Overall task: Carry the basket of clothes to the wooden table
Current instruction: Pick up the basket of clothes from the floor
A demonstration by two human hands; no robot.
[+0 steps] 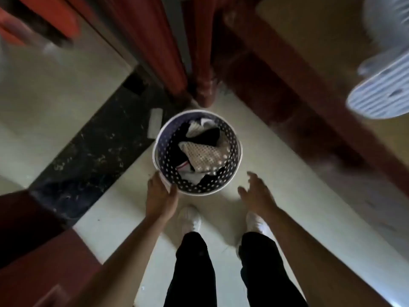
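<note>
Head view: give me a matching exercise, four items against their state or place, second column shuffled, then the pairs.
1. left hand
2. right hand
3. basket
4. fan

A. fingers spread, clear of the rim
B. upper right, by the wooden furniture
C. on the near left rim
D. on the pale floor, clothes inside

Pairs: 1-C, 2-A, 3-D, 4-B

Left hand (pixel 161 193): fingers curl over the near rim of the basket (pixel 232 138), tips out of sight behind the rim, so grip closure not readable. Right hand (pixel 254 191) motion-blurred, finger outlines smeared; clothes (pixel 202 156) lower in the basket lost in shadow, number of pieces undeterminable. White fan (pixel 385 85) cut by the right edge and blurred; both forearms leave the frame at the bottom edge.
</note>
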